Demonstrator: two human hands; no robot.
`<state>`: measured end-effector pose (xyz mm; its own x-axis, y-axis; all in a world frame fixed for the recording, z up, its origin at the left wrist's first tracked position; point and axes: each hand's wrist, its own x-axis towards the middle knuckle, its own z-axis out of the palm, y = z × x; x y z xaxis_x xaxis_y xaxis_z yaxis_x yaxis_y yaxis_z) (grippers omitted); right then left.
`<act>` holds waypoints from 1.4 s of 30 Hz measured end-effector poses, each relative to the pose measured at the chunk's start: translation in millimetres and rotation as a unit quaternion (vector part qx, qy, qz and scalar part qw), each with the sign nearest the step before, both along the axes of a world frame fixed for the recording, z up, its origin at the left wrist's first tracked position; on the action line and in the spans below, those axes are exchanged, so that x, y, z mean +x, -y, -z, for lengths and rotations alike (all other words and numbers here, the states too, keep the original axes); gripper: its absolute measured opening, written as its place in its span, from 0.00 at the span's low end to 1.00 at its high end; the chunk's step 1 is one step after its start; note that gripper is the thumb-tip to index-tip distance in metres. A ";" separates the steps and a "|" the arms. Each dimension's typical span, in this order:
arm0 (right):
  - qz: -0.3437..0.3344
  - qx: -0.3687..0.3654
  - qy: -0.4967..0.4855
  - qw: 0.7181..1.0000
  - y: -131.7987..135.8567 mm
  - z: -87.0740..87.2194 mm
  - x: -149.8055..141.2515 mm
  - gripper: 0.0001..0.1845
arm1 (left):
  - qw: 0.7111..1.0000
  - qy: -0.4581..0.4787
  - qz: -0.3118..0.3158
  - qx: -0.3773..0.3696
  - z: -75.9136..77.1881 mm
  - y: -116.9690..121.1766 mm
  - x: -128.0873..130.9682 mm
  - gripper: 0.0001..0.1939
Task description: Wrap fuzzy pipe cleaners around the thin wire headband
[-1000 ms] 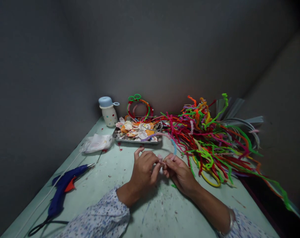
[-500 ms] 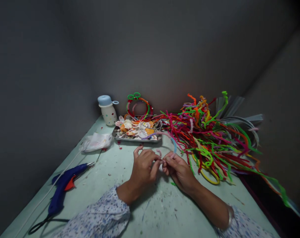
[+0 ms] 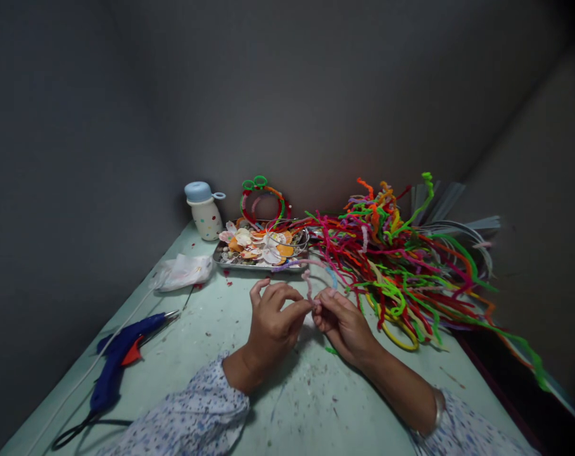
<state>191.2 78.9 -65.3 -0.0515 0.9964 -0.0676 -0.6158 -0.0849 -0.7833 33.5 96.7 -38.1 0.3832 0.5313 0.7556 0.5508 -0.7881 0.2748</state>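
Two fingertip pinches: left hand (image 3: 273, 329) and right hand (image 3: 344, 326) on a pink pipe cleaner (image 3: 308, 285);
coloured pipe cleaners (image 3: 401, 278) heaped just beside the right.

a green table (image 3: 197, 332) holds a glue gun (image 3: 109, 380), metal tray (image 3: 259, 268) and pipe cleaners (image 3: 392, 278)

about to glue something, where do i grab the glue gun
Best take the glue gun by its blue grip, coming from the near side with your left hand: it lies on its side, grip angled toward you, nozzle pointing away.
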 end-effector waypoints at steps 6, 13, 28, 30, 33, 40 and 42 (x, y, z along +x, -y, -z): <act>-0.002 -0.008 -0.001 1.000 0.8 -2.5 -1.3 0.11 | 1.000 -0.002 0.007 0.027 1.3 -1.3 -0.4 0.08; -0.005 0.001 0.001 1.000 0.8 0.1 0.2 0.10 | 0.999 -0.012 -0.001 0.031 0.4 -1.9 -0.5 0.07; -0.014 0.015 0.009 1.000 1.6 -1.0 -0.4 0.10 | 0.999 -0.043 0.000 0.008 1.7 -1.4 0.2 0.08; -0.012 0.015 0.013 1.000 1.6 -1.6 -0.7 0.10 | 0.999 -0.048 0.001 0.010 1.2 -1.4 0.5 0.08; -0.010 0.013 0.025 1.000 1.7 -2.0 -0.8 0.11 | 0.998 -0.058 0.002 0.006 1.0 -1.9 0.2 0.08; -0.015 0.023 0.032 0.999 2.0 -0.7 -0.8 0.11 | 0.998 -0.059 0.004 -0.006 3.1 -3.4 -0.1 0.08; -0.013 0.025 0.032 0.999 2.0 -0.6 -0.8 0.11 | 0.999 -0.047 0.002 -0.008 3.1 -2.9 0.3 0.08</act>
